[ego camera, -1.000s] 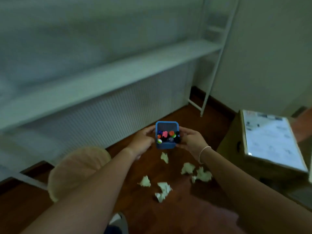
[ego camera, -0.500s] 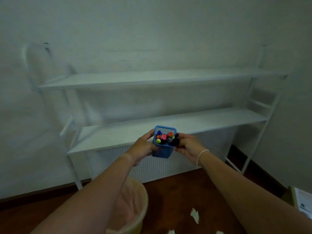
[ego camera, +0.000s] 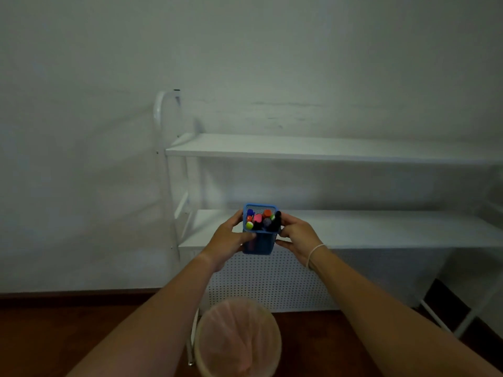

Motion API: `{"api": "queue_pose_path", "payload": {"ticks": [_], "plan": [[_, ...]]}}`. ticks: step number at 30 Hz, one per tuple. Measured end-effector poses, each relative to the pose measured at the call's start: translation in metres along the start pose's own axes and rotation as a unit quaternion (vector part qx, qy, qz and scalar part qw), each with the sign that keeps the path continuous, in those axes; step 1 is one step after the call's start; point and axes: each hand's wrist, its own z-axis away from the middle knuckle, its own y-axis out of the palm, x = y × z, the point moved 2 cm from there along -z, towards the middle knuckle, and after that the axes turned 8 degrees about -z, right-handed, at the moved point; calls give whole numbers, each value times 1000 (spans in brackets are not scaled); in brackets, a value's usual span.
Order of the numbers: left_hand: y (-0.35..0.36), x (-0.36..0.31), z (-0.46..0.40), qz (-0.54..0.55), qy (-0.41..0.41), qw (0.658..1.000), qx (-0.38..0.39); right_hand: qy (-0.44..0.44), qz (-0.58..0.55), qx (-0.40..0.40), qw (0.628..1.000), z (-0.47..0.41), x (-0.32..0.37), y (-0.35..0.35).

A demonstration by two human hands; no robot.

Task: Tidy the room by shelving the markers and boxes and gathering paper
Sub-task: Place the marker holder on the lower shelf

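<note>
White shelf (ego camera: pixel 353 227) behind marker holder (ego camera: pixel 260 240) between fingers (ego camera: pixel 246 236).

I hold the marker cup (ego camera: pixel 260 235) between my left grip (ego camera: pixel 228 239) on its left side and my right grip (ego camera: pixel 298 236) on its right, with the markers (ego camera: pixel 261 220) standing in it. The cup is in front of the lower shelf (ego camera: pixel 381 229), with the upper shelf (ego camera: pixel 326 148) above and farther back against the wall (ego camera: pixel 245 50). Near me on the floor (ego camera: pixel 68 336), below my arms, stands the bin (ego camera: pixel 238 338), with the perforated panel (ego camera: pixel 272 281) behind it under the lower shelf.
</note>
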Motion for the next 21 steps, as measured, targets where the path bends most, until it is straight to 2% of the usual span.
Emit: {"api": "queue_pose_path", "payload": {"ticks": [9,21], "plan": [[-62,24,-37,-18,-5,998,-66,-15,-44,19,999,-43,-16,65],[-104,80,-86,-25,-44,995,-92,5,-17,26,1000,-105,-60,106]]}}
